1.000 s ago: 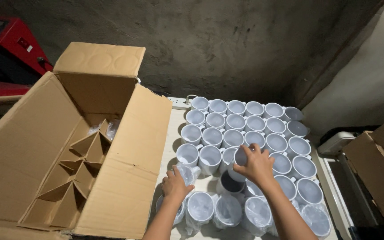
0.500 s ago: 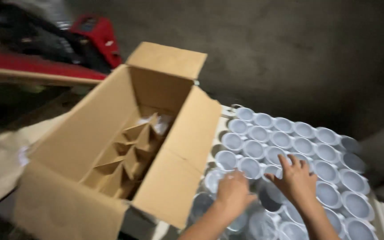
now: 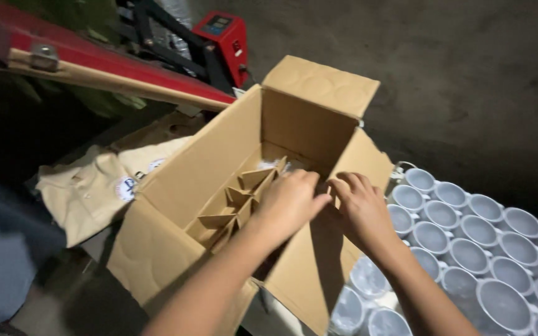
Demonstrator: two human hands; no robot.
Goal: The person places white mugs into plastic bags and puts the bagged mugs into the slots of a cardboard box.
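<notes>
The cardboard box lies open in the middle of the view, tilted, with its mouth facing up and to the right. Its far flap stands up, and its right flap hangs down toward the mugs. Inside, a cardboard divider splits the space into cells; the cells that show look empty, though the far corner is bright and hard to read.

Both hands reach into the box over the right wall. The left hand is curled, knuckles up, above the divider near the middle of the box. The right hand is just beside it, fingers bent down at the right wall. Whether either hand holds anything cannot be told: the palms face away and nothing shows between the fingers.

To the right, white mugs stand upright in close rows on a surface, touching or nearly touching one another. To the left of the box lies a folded beige cloth. Far left, a red machine stands behind a long red bar.

To work well here, keep the divider walls straight and seated, lower items squarely into 1 cell at a time, and steady the box wall with the other hand.
</notes>
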